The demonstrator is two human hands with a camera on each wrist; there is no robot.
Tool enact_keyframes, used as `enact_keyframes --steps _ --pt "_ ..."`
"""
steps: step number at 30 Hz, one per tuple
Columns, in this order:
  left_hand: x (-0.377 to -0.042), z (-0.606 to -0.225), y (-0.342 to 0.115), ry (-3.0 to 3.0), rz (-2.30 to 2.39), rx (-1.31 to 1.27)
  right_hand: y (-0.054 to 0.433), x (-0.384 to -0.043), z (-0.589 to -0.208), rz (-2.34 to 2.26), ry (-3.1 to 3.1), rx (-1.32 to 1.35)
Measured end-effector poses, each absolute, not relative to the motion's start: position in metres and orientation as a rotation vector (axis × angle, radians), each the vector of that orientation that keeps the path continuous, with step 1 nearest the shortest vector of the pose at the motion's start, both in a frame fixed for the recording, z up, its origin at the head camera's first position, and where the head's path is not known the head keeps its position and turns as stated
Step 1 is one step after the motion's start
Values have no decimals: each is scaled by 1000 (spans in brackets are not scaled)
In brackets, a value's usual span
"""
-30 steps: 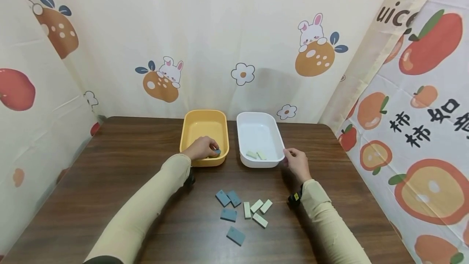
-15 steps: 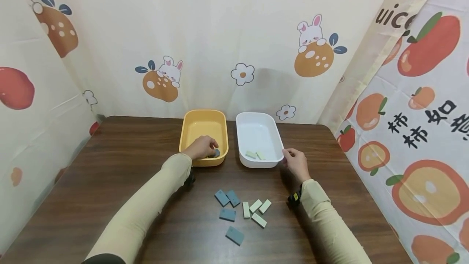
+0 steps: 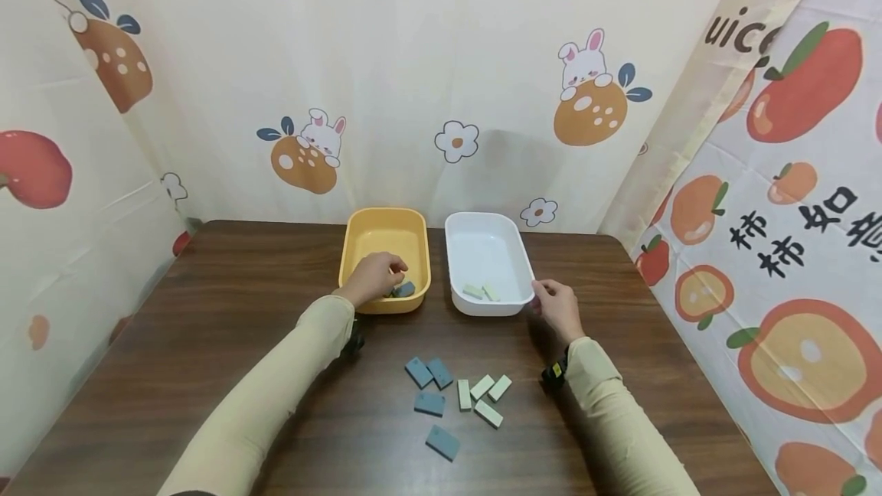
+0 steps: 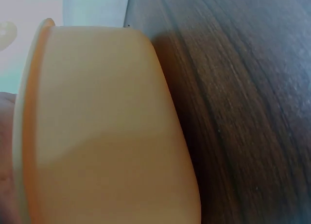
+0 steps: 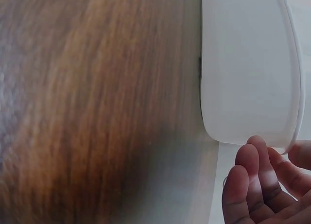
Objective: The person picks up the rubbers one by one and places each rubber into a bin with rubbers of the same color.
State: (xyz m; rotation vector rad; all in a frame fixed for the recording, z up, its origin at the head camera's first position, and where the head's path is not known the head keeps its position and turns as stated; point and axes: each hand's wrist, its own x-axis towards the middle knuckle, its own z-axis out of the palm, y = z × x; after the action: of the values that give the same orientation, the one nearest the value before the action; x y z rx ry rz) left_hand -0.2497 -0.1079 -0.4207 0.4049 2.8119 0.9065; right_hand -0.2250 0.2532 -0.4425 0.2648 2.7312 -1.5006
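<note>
My left hand (image 3: 375, 278) hovers inside the yellow tray (image 3: 389, 239), its fingers loosely bent and holding nothing. Just beside its fingertips a blue-grey rectangular block (image 3: 406, 289) lies on the tray's floor; the hand hides part of the contents. At the near right corner of the white tray (image 3: 485, 247), my right hand (image 3: 558, 308) pinches the rim between thumb and forefinger. In the right wrist view, the other fingers (image 5: 247, 165) lie along the tray's outer wall. Two pale green blocks (image 3: 491, 292) lie inside the white tray.
Several blue-grey blocks (image 3: 429, 403) lie on the brown table (image 3: 331, 435) in front of the trays. To their right are several narrower pale green blocks (image 3: 488, 414). A printed curtain (image 3: 386, 98) hangs behind the table's back edge.
My left hand has let go of the blue-grey block, which now lies in the yellow tray, and has drawn slightly up and left. My right hand stays at the white tray's rim.
</note>
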Motion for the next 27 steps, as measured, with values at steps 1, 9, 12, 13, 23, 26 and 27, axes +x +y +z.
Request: enact_keyframes --steps 1,9,12,13,23,26,27 --pt "-249 -420 -108 2826 912 399 253 -225 -443 -1502 2733 268" --pt "-245 -419 -117 2870 968 328 254 -226 -443 -1504 2729 273" --pt "-242 -419 -119 2874 989 342 254 -225 -442 -1516 2723 273" --pt "-241 -418 -120 2880 996 348 254 -225 -442 -1520 2721 276" --pt "-229 -414 -126 2946 1024 383 253 -224 -443 -1530 2705 282" --pt "-227 -414 -127 2968 1021 371 253 -224 -443 -1543 2701 289" --pt "-226 -414 -128 2975 1022 366 253 -225 -444 -1547 2700 288"
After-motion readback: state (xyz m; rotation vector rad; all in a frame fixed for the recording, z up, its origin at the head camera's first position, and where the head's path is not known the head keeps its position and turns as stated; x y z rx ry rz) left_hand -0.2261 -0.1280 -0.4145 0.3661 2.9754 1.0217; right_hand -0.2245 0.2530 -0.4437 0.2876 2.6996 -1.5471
